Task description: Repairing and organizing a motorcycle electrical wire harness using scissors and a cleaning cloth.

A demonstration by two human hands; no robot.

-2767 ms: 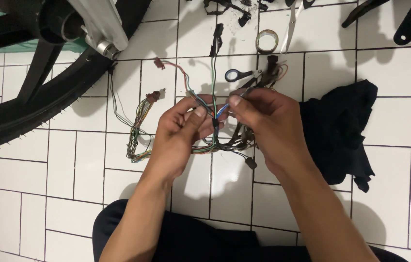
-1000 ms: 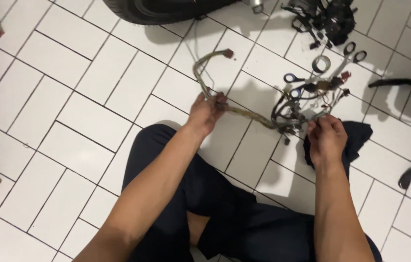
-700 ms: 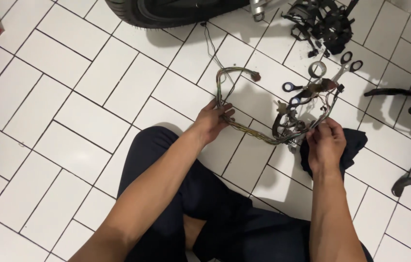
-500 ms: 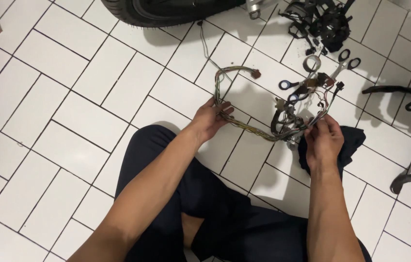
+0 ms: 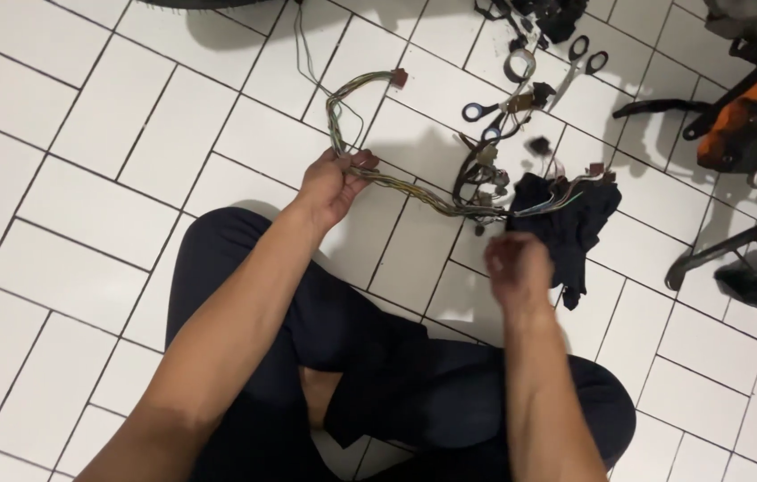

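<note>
Now my left hand (image 5: 332,183) fingers pinch the wire bundle (image 5: 414,189); my blurred right hand (image 5: 517,268) hangs free beside the dark cloth (image 5: 575,223), fingers unclear. Best keep the bundle taut.

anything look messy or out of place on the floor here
Yes. The wire harness sprawls in a tangle across the white tiled floor, one end gripped in the left hand. A dark cloth lies crumpled beside it, with scissors and a tape roll scattered above. The right hand is blurred and holds nothing that I can see.
</note>
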